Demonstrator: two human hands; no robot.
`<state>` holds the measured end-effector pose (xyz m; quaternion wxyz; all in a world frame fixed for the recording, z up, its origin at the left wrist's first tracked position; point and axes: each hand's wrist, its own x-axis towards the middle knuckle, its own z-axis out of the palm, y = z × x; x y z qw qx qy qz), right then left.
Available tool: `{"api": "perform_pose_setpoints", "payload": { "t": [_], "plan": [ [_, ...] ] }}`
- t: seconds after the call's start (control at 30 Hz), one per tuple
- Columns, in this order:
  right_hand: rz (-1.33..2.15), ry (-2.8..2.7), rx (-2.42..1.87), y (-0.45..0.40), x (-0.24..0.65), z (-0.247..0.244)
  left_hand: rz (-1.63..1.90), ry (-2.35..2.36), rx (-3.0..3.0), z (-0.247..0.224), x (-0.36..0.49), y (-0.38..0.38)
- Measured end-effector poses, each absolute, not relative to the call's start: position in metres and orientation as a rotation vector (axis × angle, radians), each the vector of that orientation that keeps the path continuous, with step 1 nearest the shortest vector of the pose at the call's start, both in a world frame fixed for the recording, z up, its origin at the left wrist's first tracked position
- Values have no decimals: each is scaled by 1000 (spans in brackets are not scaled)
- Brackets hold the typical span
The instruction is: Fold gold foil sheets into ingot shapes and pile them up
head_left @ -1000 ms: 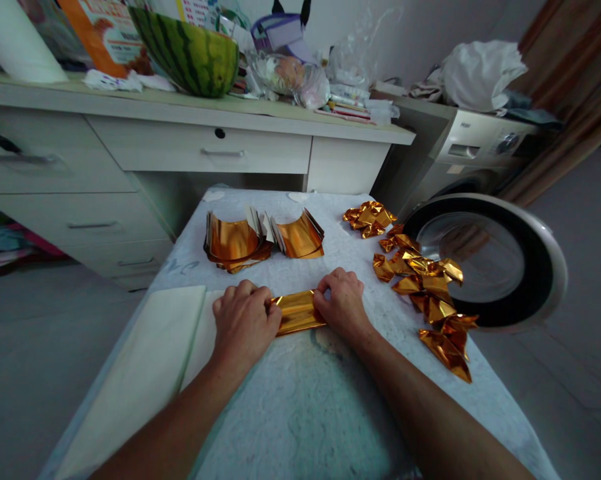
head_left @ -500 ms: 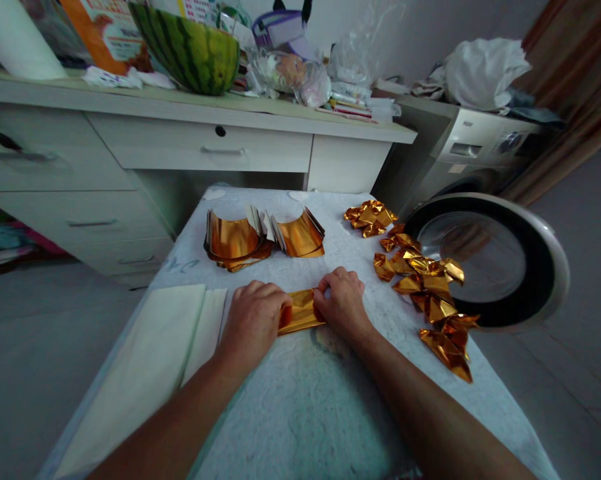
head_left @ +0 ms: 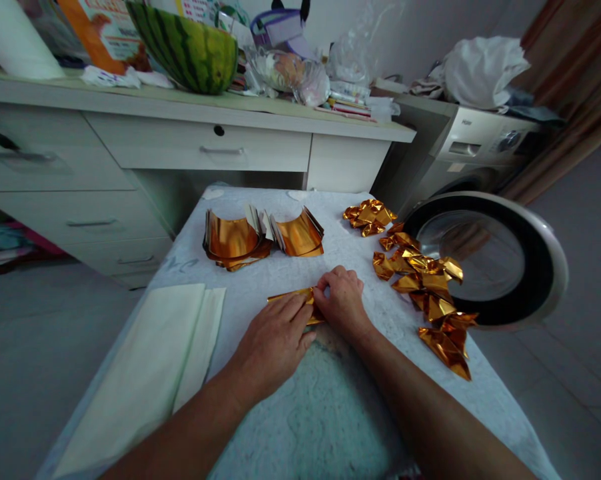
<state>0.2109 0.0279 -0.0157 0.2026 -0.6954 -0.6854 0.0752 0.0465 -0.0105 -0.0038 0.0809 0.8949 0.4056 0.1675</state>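
Note:
A folded strip of gold foil paper (head_left: 306,293) lies on the cloth-covered table in front of me. My left hand (head_left: 275,337) rests over it with the fingers stretched out flat, covering much of the strip. My right hand (head_left: 343,300) is closed in a pinch at the strip's right end. Beyond my hands sit two stacks of curved gold foil sheets, a left stack (head_left: 233,239) and a right stack (head_left: 300,235), their white backs showing at the edges. Several folded gold foil pieces (head_left: 433,283) lie piled along the table's right side.
Folded whitish sheets (head_left: 145,353) lie on the left of the table. Near the right edge hangs the open round door (head_left: 543,260) of a washing machine (head_left: 473,137). Behind stands a white desk (head_left: 260,150) holding a cut watermelon (head_left: 190,53) and plastic bags.
My left hand has let go of the strip's left end and moved slightly down and right, flattening onto the foil. My right hand stays at the right end.

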Motion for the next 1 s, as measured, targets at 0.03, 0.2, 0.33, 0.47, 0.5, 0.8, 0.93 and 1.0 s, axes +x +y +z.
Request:
{"api": "perform_pose_setpoints", "payload": {
  "t": [0.03,0.2,0.33,0.47,0.5,0.8,0.93,1.0],
  "plan": [
    [203,-1911,-1942,28,211,-16,495,1224,2685,-6,47,-11],
    [209,-1904,-1939,27,210,-16,471,1282,2752,-17,48,-14],
    [242,-1872,-1933,27,212,-15,440,1302,2798,-20,49,-17],
    [233,-1865,-1809,26,212,-11,405,1302,2808,-16,50,-18],
    [253,-1887,-1742,25,212,-10,401,1297,2814,-15,51,-18],
    [487,-2086,-1477,22,211,-1,403,1288,2831,-15,50,-18],
    [482,-2110,-1505,22,212,2,383,1285,2833,-13,46,-19],
    [482,-2124,-1526,22,212,4,342,1305,2847,-11,43,-22]
  ]
}}
